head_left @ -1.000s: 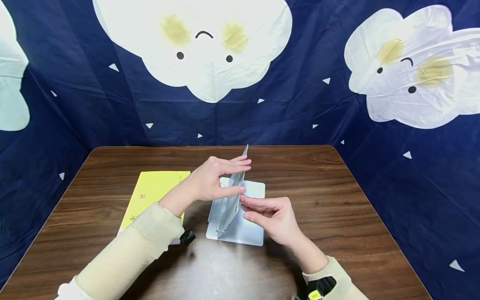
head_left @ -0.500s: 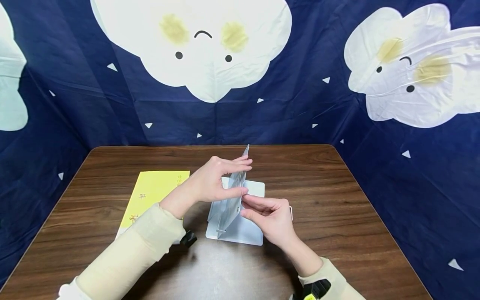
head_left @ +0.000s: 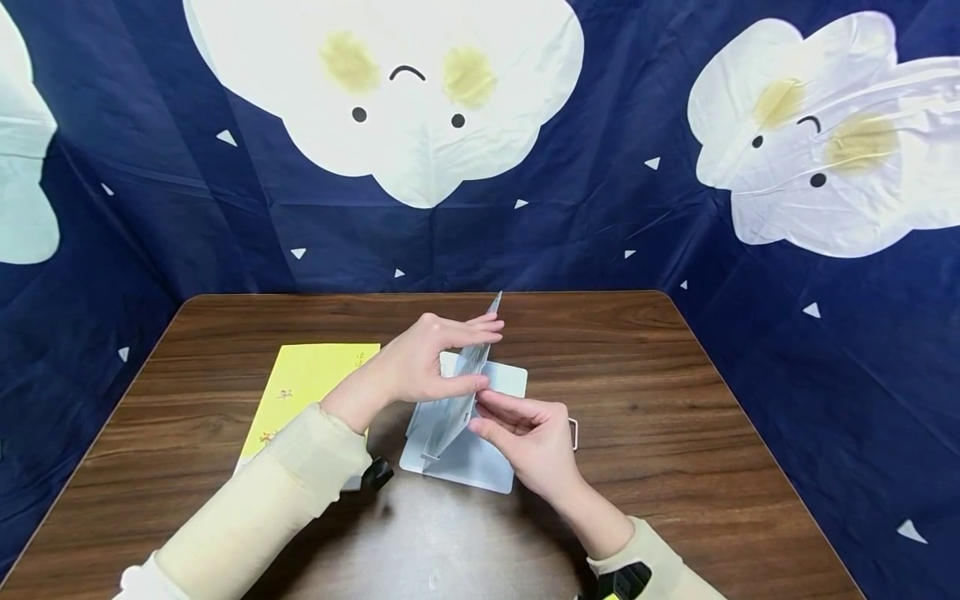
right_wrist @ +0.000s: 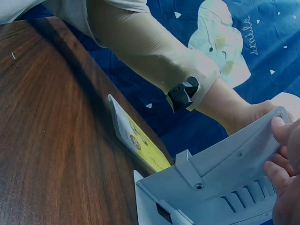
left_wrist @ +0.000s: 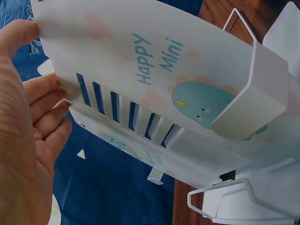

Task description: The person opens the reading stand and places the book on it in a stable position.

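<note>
A white metal book stand (head_left: 480, 468) with a tilted panel stands on the table between both hands. In the left wrist view its panel (left_wrist: 117, 51) carries "Happy Mini", a blue dinosaur and a row of slots, with a folded lip (left_wrist: 262, 96) at one end. My left hand (head_left: 423, 360) grips the panel's upper edge, thumb and fingers spread along it. On the panel's other side, my right hand (head_left: 538, 442) holds its edge with bent thumb and fingers. The right wrist view shows those fingertips (right_wrist: 277, 172) at the back of the panel, near a corner screw.
Left of the stand lies a yellow book (head_left: 315, 375), partly behind the left forearm. A white wire loop (head_left: 577, 435) shows just right of the right hand. Dark blue cloth (head_left: 337, 225) with cloud faces hangs behind the wooden table (head_left: 675, 467).
The stand's base has turned slightly, its near end shifting left. My right hand has moved a little left with it, and the wire loop now shows beside it. The left hand stays nearly still.
</note>
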The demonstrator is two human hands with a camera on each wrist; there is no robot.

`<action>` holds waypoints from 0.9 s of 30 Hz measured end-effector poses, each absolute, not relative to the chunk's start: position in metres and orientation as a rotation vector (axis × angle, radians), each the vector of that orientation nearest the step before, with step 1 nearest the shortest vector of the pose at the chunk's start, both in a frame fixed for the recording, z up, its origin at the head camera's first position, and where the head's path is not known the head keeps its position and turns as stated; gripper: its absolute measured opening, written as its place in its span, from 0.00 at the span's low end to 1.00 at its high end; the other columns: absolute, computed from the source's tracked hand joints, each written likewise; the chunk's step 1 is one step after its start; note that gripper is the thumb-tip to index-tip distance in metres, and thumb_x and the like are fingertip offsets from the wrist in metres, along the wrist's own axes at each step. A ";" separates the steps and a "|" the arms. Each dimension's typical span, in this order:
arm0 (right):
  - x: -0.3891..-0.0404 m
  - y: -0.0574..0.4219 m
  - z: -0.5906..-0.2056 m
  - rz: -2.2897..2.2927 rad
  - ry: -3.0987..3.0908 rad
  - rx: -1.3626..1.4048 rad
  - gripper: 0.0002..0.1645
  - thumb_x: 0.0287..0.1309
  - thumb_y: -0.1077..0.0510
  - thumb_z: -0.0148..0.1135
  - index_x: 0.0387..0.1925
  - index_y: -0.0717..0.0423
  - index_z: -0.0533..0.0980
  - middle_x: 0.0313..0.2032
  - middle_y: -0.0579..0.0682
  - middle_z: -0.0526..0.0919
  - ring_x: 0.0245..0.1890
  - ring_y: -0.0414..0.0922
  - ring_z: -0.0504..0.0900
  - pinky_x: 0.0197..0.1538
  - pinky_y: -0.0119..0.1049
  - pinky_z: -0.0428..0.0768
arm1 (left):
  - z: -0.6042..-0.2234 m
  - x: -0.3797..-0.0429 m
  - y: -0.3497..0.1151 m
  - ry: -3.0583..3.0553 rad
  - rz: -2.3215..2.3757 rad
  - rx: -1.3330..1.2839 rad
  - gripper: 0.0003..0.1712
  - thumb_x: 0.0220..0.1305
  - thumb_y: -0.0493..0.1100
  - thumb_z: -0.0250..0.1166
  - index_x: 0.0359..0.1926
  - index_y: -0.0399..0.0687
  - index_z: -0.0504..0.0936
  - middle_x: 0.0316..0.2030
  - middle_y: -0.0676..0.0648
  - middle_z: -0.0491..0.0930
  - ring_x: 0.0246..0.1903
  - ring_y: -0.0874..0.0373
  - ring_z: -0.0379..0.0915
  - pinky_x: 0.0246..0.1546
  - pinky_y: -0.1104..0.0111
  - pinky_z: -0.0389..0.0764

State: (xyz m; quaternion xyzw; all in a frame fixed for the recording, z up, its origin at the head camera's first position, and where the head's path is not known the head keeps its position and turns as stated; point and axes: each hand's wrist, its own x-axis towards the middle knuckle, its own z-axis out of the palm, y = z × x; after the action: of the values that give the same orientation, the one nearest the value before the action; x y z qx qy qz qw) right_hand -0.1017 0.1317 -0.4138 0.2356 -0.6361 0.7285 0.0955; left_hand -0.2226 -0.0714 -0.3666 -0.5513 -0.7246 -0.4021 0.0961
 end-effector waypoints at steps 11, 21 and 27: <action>-0.101 0.130 -0.413 2.105 -1.918 0.668 0.23 0.52 0.80 0.74 0.52 0.80 0.81 0.47 0.69 0.86 0.50 0.58 0.88 0.49 0.45 0.86 | -0.366 -0.220 -0.071 -2.155 -1.165 -1.631 0.34 0.63 0.51 0.77 0.65 0.38 0.84 0.67 0.44 0.78 0.70 0.51 0.70 0.68 0.58 0.73; -0.102 0.130 -0.416 2.136 -1.885 0.704 0.24 0.52 0.81 0.73 0.52 0.83 0.79 0.49 0.73 0.84 0.50 0.49 0.88 0.50 0.46 0.86 | -0.359 -0.216 -0.071 -2.233 -1.130 -1.596 0.33 0.63 0.50 0.73 0.64 0.36 0.83 0.67 0.42 0.77 0.71 0.52 0.69 0.69 0.58 0.73; -0.103 0.134 -0.416 2.131 -1.923 0.720 0.26 0.52 0.81 0.73 0.54 0.81 0.79 0.52 0.71 0.84 0.53 0.51 0.87 0.53 0.52 0.83 | -0.358 -0.214 -0.072 -2.273 -1.110 -1.562 0.32 0.61 0.47 0.72 0.64 0.35 0.83 0.68 0.41 0.77 0.71 0.51 0.69 0.67 0.58 0.75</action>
State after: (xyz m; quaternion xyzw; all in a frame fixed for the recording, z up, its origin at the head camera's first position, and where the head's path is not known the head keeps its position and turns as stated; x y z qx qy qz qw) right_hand -0.1032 0.1340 -0.4157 0.2424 -0.6471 0.7171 0.0910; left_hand -0.2138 -0.0721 -0.3582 -0.5235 -0.7619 -0.3720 0.0842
